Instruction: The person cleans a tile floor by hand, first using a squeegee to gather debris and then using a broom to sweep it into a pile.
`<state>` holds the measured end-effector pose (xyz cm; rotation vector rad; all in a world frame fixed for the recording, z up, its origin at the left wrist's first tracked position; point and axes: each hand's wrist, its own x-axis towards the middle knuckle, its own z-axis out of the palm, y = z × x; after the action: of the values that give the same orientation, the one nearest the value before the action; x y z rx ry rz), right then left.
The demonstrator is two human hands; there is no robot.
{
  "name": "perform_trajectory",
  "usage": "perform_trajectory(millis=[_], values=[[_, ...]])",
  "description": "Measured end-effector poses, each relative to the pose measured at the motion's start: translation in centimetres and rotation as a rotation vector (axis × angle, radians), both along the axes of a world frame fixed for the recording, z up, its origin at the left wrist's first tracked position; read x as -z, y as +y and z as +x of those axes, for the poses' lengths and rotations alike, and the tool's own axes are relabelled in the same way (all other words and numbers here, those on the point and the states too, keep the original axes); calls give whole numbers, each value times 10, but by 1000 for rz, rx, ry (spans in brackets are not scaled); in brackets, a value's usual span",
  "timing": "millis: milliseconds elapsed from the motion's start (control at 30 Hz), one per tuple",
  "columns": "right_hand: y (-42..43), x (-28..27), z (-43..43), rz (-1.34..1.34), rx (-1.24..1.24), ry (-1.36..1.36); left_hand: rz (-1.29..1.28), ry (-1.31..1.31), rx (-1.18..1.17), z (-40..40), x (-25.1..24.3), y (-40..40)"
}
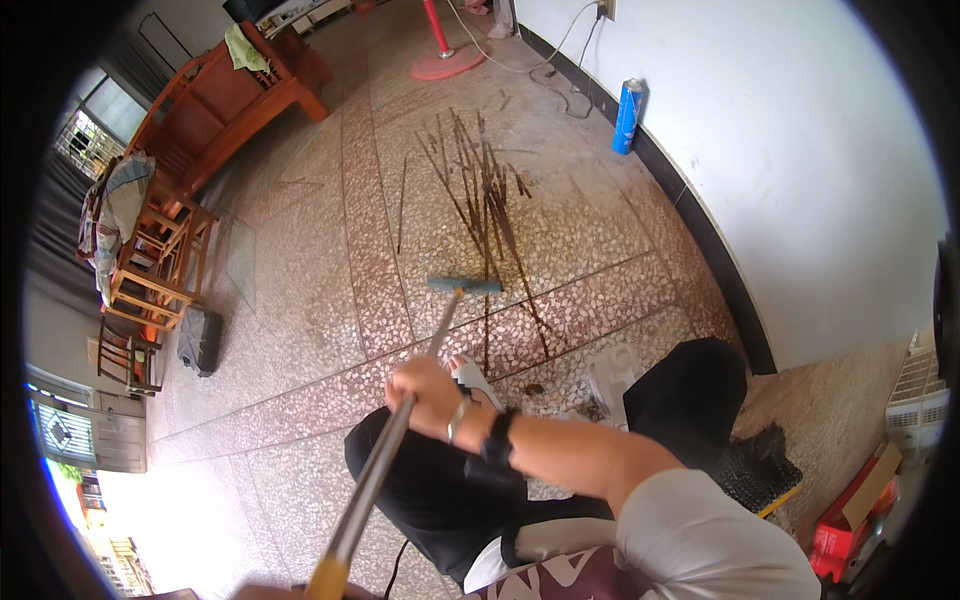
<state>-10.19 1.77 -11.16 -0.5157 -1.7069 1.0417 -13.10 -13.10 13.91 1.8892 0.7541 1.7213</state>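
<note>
My right hand (427, 396) grips the metal pole (375, 469) of a long-handled floor mop or squeegee; the picture does not settle which. Its narrow blue-grey head (465, 286) rests on the speckled terrazzo floor (300, 322). Around and beyond that head, dark brown streaks or thin strips (487, 199) fan out over the floor. Only a sliver of my left hand (264, 591) shows at the bottom edge, beside the pole's yellow section (328, 579), so its grip is hidden. My legs (435, 487) are bent below me, and a sandalled foot (476, 379) is near the pole.
A blue spray can (628, 118) stands by the white wall (787, 150), near power cables (577, 97). Wooden furniture (217, 112) and a dark case (200, 340) are at left. A red round stand base (448, 62) is ahead. At right lie a red box (855, 517) and a black brush-like mat (761, 465).
</note>
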Motion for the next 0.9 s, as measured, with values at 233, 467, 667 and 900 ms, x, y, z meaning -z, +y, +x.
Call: perform_trajectory(millis=[233, 467, 667, 900], values=[[19, 1, -37, 1, 13, 85, 81, -125, -159, -4, 0, 21], [-29, -9, -11, 56, -43, -19, 181, -47, 201, -8, -14, -2], [44, 37, -58, -83, -99, -42, -181, 203, -373, 7, 32, 14], [-15, 8, -36, 39, -102, 18, 147, 96, -52, -15, 14, 0]])
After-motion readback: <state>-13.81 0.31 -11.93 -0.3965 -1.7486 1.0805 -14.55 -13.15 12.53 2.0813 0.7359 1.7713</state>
